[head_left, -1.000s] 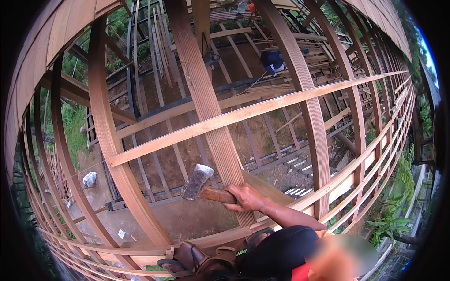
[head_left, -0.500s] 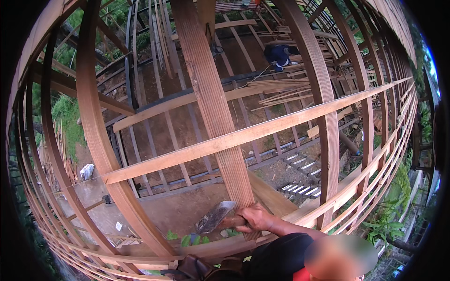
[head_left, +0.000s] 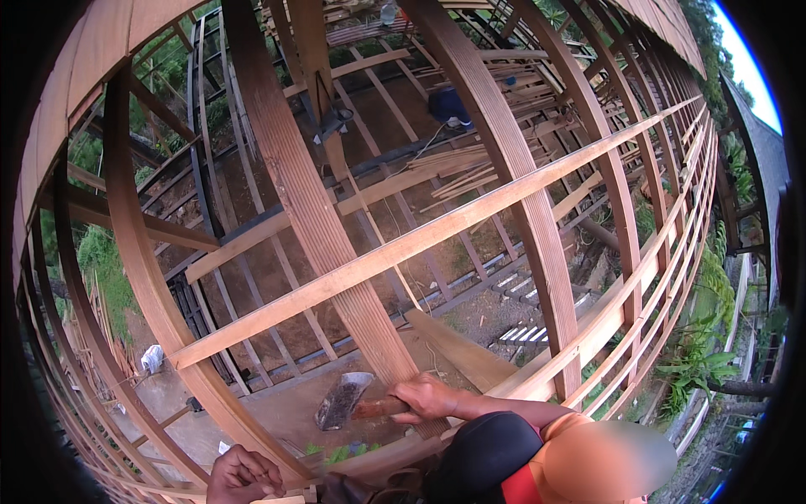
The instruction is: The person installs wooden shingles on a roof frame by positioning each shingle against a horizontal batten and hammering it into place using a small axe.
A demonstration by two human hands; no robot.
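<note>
My right hand (head_left: 428,398) is wrapped round the wooden handle of a hatchet (head_left: 342,401) with a dark, worn metal head. It is held in front of the foot of a broad upright timber (head_left: 323,227). At the lower edge, my left hand (head_left: 243,476) is closed with its fingers curled; whatever they hold, if anything, cannot be made out. Just beside it, the end of a pale wooden piece (head_left: 281,500) shows. A long thin batten (head_left: 395,249) runs slantwise across the uprights beyond both hands.
More uprights (head_left: 512,168) and rows of horizontal battens (head_left: 642,323) surround me. Far below lie floor joists (head_left: 290,269), stacked timber strips (head_left: 457,172) and a person in dark blue (head_left: 449,107). A wide plank (head_left: 462,349) lies beyond my right hand. Plants (head_left: 701,365) grow at the right.
My left hand has come into view at the lower edge. The view has shifted, so the timbers appear further left. My right hand still grips the hatchet, now slightly further left in view.
</note>
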